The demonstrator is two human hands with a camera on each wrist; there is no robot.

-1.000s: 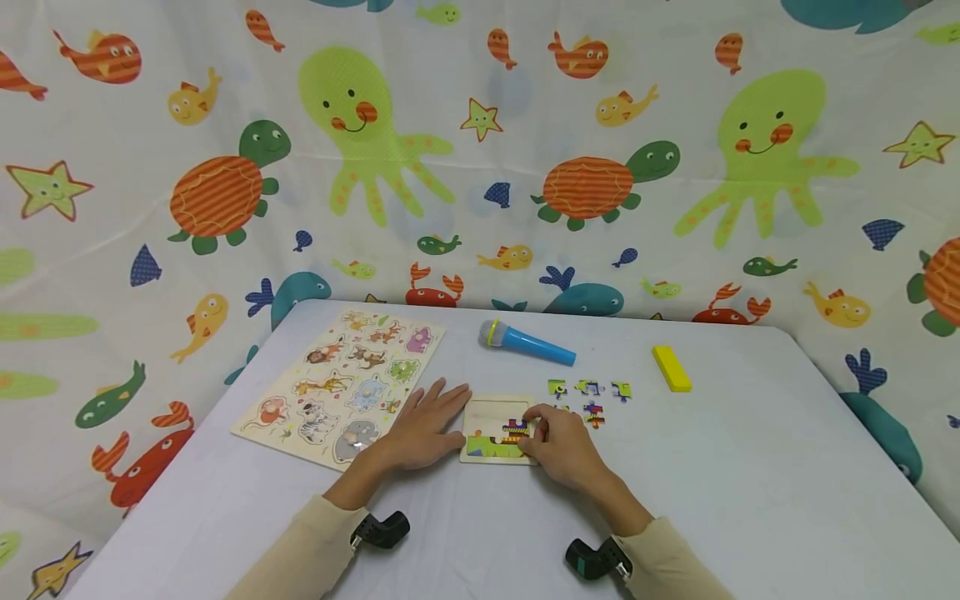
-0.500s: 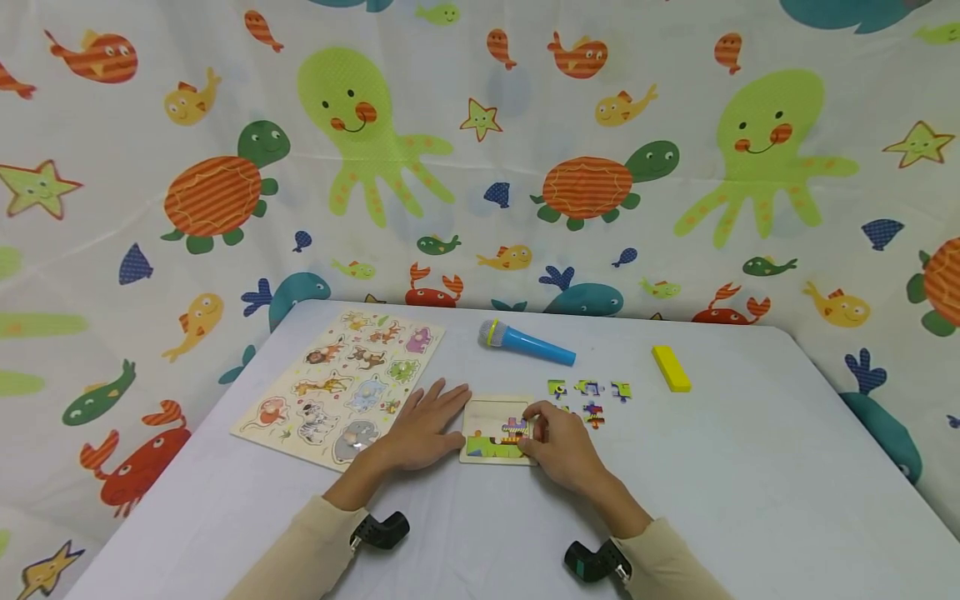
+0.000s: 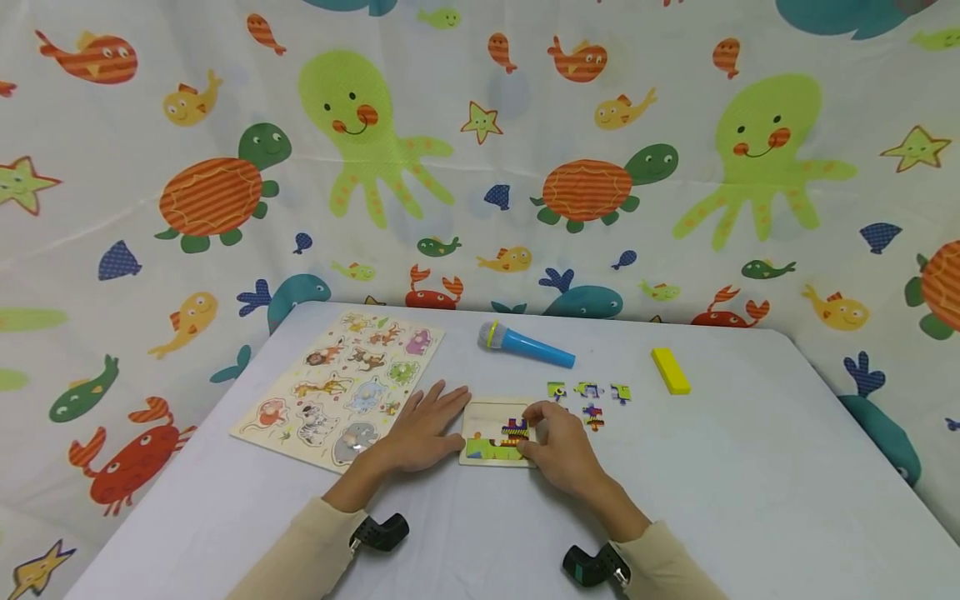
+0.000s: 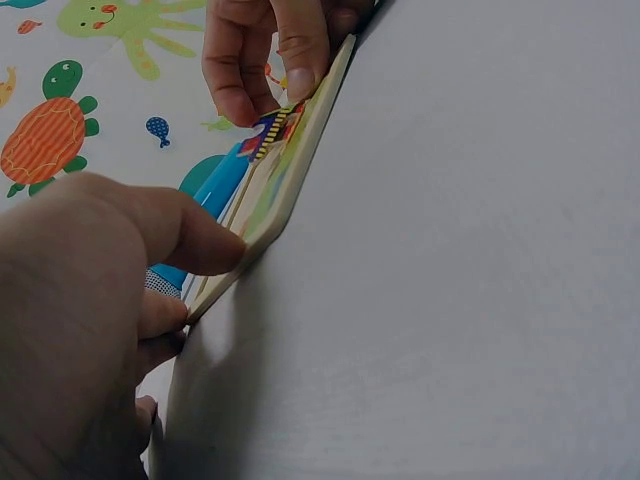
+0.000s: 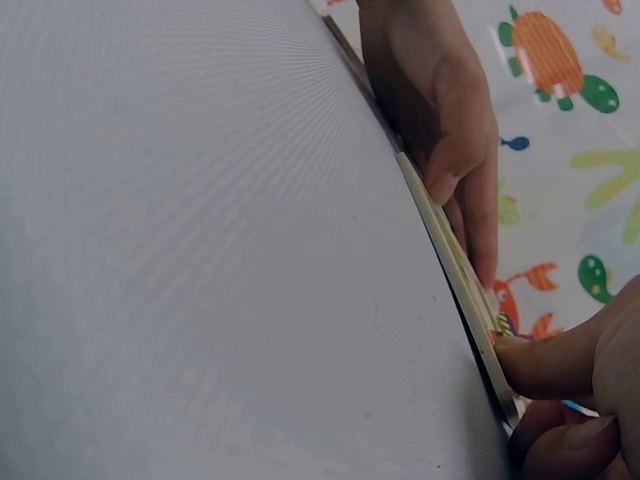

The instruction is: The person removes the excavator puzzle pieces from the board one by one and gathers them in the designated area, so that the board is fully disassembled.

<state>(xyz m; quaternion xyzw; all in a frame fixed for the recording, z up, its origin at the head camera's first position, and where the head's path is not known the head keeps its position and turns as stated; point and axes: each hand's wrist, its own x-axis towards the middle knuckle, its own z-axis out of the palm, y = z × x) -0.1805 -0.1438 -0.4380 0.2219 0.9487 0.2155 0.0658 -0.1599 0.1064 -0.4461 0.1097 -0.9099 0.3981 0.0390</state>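
Note:
A small wooden puzzle tray (image 3: 480, 412) lies on the table between both hands, green pieces along its near side. My left hand (image 3: 423, 429) rests at the tray's left edge with fingers spread, its thumb touching the corner in the left wrist view. At the tray's right side, my right hand (image 3: 562, 442) pinches a purple-and-yellow striped puzzle piece (image 3: 514, 429) between thumb and fingers. In the left wrist view that striped piece (image 4: 268, 138) sits over the tray beneath the right fingertips. Several loose puzzle pieces (image 3: 588, 389) lie just beyond the right hand.
A larger animal puzzle board (image 3: 345, 387) lies to the left, partly behind the left hand. Behind the tray is a blue toy microphone (image 3: 532, 344). A yellow block (image 3: 671, 371) lies farther right. A cloth with sea animals hangs behind the white table (image 3: 750, 483).
The striped piece tilted and caught the light half a second ago; its colours look dark again now. Both hands stay nearly in place, and the head view has shifted slightly.

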